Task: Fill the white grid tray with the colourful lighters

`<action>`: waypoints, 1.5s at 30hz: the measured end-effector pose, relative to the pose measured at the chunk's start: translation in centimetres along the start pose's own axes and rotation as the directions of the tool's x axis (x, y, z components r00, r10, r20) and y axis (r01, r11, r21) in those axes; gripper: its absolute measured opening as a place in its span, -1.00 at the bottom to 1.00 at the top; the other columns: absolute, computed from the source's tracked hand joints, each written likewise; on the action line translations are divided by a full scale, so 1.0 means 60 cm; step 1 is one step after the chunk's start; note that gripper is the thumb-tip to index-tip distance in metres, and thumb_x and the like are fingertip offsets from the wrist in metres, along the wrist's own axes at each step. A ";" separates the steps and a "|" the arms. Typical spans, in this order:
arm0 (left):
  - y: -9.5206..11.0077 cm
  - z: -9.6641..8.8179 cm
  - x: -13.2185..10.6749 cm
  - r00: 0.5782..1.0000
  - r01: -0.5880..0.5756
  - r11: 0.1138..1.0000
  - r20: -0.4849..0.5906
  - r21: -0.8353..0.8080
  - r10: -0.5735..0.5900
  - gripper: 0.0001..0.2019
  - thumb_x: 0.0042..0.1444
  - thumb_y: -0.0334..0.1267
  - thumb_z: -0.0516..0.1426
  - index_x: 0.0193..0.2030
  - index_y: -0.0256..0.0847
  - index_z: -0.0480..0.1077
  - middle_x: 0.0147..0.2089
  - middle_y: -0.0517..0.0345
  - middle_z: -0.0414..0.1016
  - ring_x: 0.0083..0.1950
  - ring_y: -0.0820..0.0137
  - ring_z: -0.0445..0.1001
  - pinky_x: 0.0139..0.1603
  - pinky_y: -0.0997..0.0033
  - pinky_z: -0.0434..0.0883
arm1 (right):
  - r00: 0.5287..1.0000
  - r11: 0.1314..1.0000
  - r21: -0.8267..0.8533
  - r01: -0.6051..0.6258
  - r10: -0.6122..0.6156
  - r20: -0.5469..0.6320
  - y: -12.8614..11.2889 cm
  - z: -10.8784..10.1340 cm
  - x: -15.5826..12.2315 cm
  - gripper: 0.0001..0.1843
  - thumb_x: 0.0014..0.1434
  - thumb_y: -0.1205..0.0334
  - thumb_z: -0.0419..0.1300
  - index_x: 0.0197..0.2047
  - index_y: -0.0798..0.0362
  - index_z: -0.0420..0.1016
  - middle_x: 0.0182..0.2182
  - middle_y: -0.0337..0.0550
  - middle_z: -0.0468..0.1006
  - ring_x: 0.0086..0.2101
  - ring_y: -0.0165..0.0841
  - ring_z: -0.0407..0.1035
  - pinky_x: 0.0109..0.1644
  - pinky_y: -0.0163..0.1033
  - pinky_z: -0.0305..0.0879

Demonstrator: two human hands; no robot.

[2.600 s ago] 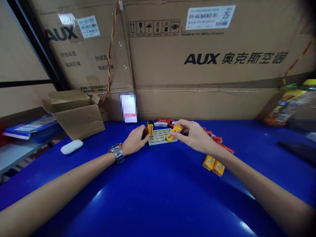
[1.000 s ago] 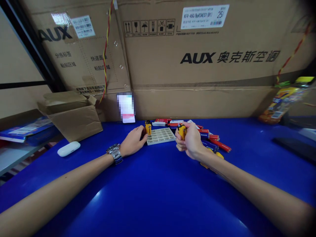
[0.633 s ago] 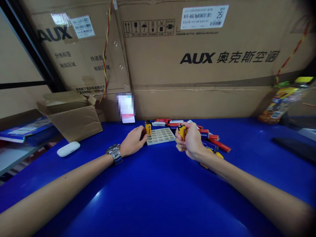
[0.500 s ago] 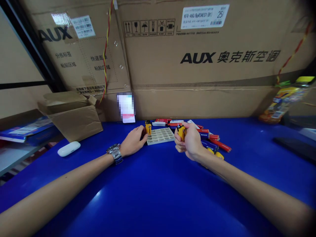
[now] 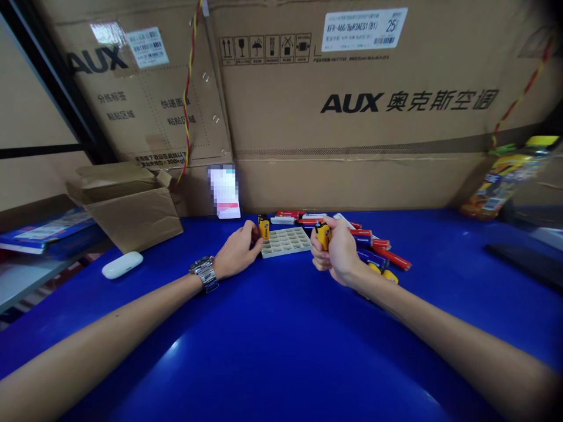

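A pale compartment tray (image 5: pixel 286 252) lies on the blue table. At its back left corner, a yellow and black block-shaped battery (image 5: pixel 264 228) stands upright. My left hand (image 5: pixel 236 251) is closed at the tray's left edge, thumb against it; the other fingers curl behind the thumb, partly hidden beside the standing battery. To the right of the tray, my right hand (image 5: pixel 338 252) grips another yellow and black block-shaped battery (image 5: pixel 322 235) between thumb and fingers. Behind and beside that hand lies a heap of red and blue cylindrical batteries (image 5: pixel 372 256), some of them covered by it.
Yellow batteries (image 5: pixel 389 276) lie by my right forearm. A phone (image 5: pixel 224 192) leans on the large carton (image 5: pixel 373 181) at the back. To the left are an open cardboard box (image 5: pixel 136 217) and a white case (image 5: pixel 122 265). A bottle (image 5: pixel 497 187) stands tilted at right.
Both hands and the batteries stay where they were. The view has shifted very slightly.
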State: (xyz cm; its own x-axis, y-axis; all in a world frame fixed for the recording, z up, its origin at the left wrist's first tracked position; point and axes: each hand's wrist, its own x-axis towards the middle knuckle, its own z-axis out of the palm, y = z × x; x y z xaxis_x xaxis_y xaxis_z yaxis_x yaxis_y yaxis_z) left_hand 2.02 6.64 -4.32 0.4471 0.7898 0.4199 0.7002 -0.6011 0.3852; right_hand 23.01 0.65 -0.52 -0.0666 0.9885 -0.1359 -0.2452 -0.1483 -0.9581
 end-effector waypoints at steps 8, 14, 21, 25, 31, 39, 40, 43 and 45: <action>0.031 -0.011 -0.010 0.946 -0.179 0.984 -0.278 -0.023 0.166 -0.92 0.12 -0.36 0.03 -0.36 -0.18 0.15 -0.48 0.26 0.30 -0.51 0.51 0.26 -0.49 0.49 0.22 | 1.000 1.000 -0.003 -0.018 0.018 0.015 0.007 -0.003 0.003 -0.36 0.27 -0.03 -0.34 -0.75 0.03 0.08 -0.87 -0.37 -0.08 -0.81 -0.56 -0.23 -0.71 -0.38 -0.28; 0.082 -0.008 -0.026 0.958 -0.257 0.953 -0.174 -0.161 0.229 -0.97 0.16 -0.36 0.04 -0.31 -0.21 0.26 -0.42 0.22 0.40 -0.45 0.51 0.33 -0.42 0.50 0.29 | 0.995 0.997 -0.074 0.029 -0.021 0.102 0.014 -0.003 0.001 -0.29 0.25 -0.21 -0.33 -0.72 0.05 0.16 -0.87 -0.37 -0.02 -0.81 -0.56 -0.19 -0.70 -0.38 -0.21; 0.133 -0.011 -0.045 0.977 -0.198 0.907 -0.147 -0.372 0.154 -0.81 0.20 -0.19 0.10 -0.11 -0.24 0.27 -0.28 0.14 0.43 -0.34 0.46 0.37 -0.34 0.45 0.35 | 0.941 0.981 -0.144 0.132 -0.078 0.328 0.034 0.009 -0.006 -0.30 0.21 -0.32 -0.32 -0.66 0.03 0.15 -0.85 -0.36 0.07 -0.80 -0.55 -0.12 -0.71 -0.38 -0.16; 0.136 -0.010 -0.048 0.976 -0.199 0.906 -0.155 -0.374 0.151 -0.88 0.22 -0.22 0.07 -0.19 -0.22 0.27 -0.32 0.16 0.41 -0.36 0.46 0.35 -0.34 0.43 0.34 | 0.937 0.930 -0.281 0.236 -0.140 0.321 0.040 0.018 -0.015 -0.33 0.22 -0.31 -0.33 -0.60 0.02 0.17 -0.80 -0.34 0.15 -0.76 -0.50 0.02 -0.69 -0.37 -0.05; 0.110 -0.010 -0.031 0.967 -0.113 0.926 -0.253 -0.360 0.020 -0.89 0.22 -0.21 0.04 -0.21 -0.21 0.23 -0.34 0.16 0.42 -0.38 0.45 0.39 -0.39 0.43 0.35 | 0.873 0.585 -0.650 0.485 -0.368 0.319 0.010 0.003 -0.023 -0.42 0.32 -0.13 -0.30 -0.40 0.06 0.34 -0.49 -0.13 0.46 -0.44 -0.35 0.34 -0.30 -0.22 0.24; 0.033 -0.019 0.006 0.953 -0.011 0.991 -0.300 -0.135 -0.030 -0.90 0.18 -0.25 0.08 -0.21 -0.21 0.30 -0.34 0.14 0.48 -0.39 0.43 0.41 -0.39 0.41 0.32 | 0.829 0.322 -0.838 0.440 -0.504 0.242 -0.006 -0.043 0.010 -0.47 0.33 -0.05 -0.23 -0.32 0.07 0.42 -0.38 -0.05 0.52 -0.34 -0.27 0.37 -0.23 -0.21 0.19; 0.026 -0.019 0.007 0.959 -0.013 0.994 -0.284 -0.111 -0.019 -0.89 0.18 -0.25 0.08 -0.19 -0.22 0.31 -0.32 0.13 0.49 -0.37 0.42 0.42 -0.37 0.41 0.33 | 0.831 0.324 -0.837 0.440 -0.500 0.243 -0.005 -0.044 0.011 -0.48 0.32 -0.05 -0.21 -0.34 0.07 0.43 -0.39 -0.05 0.52 -0.35 -0.27 0.36 -0.25 -0.22 0.18; 0.016 -0.020 0.010 0.969 -0.041 0.998 -0.244 -0.041 0.030 -0.85 0.20 -0.25 0.07 -0.13 -0.23 0.32 -0.27 0.09 0.51 -0.31 0.37 0.46 -0.32 0.37 0.36 | 0.836 0.273 -0.855 0.441 -0.472 0.281 -0.006 -0.041 0.008 -0.47 0.33 -0.03 -0.21 -0.40 0.07 0.42 -0.42 -0.06 0.51 -0.37 -0.28 0.35 -0.28 -0.23 0.15; 0.015 -0.025 0.011 0.974 -0.070 0.998 -0.218 0.006 0.070 -0.85 0.21 -0.27 0.06 -0.11 -0.24 0.32 -0.24 0.06 0.52 -0.28 0.34 0.47 -0.28 0.35 0.37 | 0.828 0.192 -0.874 0.447 -0.460 0.322 -0.009 -0.038 0.004 -0.45 0.35 0.01 -0.25 -0.42 0.07 0.40 -0.43 -0.07 0.50 -0.38 -0.30 0.34 -0.29 -0.24 0.13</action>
State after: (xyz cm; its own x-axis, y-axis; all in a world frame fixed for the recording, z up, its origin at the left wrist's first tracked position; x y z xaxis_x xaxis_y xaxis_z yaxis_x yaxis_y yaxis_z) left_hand 2.13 6.47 -2.47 0.3630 0.7004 0.6146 0.6704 -0.6544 0.3497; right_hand 25.34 1.02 -0.61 -0.2536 0.8764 0.4094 0.7683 0.4396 -0.4652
